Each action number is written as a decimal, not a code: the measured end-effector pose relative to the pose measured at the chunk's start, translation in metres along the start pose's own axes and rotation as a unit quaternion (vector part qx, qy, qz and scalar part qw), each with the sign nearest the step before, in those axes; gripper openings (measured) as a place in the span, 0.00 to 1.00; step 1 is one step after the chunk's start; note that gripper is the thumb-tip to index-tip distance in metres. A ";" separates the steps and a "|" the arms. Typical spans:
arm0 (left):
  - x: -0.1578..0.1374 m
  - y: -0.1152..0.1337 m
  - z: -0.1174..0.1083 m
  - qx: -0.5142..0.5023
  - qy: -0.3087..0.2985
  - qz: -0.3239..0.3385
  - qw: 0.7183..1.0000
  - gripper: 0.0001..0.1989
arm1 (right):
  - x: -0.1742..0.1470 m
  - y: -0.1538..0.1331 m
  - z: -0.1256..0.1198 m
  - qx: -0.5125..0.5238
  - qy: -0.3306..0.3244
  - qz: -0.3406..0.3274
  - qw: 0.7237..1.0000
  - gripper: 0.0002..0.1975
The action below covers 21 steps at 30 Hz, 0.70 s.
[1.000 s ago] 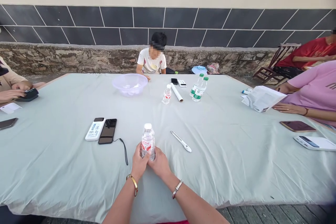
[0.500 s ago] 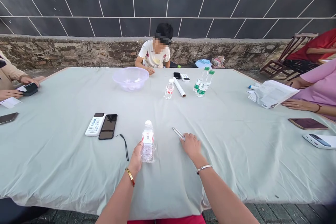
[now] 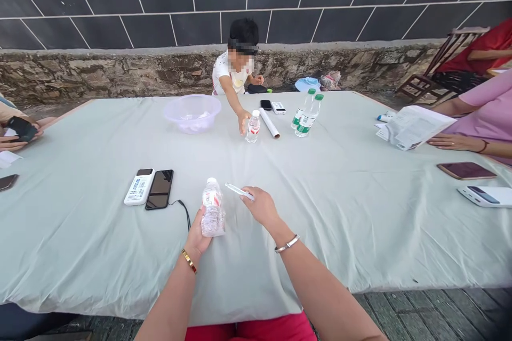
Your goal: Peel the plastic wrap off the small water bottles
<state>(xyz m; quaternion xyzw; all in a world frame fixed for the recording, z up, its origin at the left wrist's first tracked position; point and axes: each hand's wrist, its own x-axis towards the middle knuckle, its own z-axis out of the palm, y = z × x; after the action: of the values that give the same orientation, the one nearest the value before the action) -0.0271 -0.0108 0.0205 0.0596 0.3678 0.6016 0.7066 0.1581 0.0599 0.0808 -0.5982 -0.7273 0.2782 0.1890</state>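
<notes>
My left hand [image 3: 199, 235] gripped the water bottle [image 3: 212, 215] upright while my right hand [image 3: 262, 206] pinched the white pen-like tool [image 3: 239, 191]; a slack grip risked tipping the bottle.

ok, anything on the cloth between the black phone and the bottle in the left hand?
Head view: only the phone's black cord crosses the cloth between the black phone and the bottle held by the left hand.

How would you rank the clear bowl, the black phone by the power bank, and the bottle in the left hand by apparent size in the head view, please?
1. clear bowl, though it is farthest.
2. black phone and bottle: too alike to rank.
</notes>
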 end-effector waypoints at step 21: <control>-0.002 0.003 -0.006 -0.028 0.014 -0.027 0.999 0.13 | -0.003 0.087 0.022 -0.103 0.176 0.113 0.972 0.16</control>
<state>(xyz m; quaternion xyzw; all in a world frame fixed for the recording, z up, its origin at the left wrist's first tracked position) -0.0329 -0.0142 0.0192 0.0214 0.3627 0.5930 0.7185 0.2118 0.0647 0.0086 -0.7324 -0.6349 0.1117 0.2189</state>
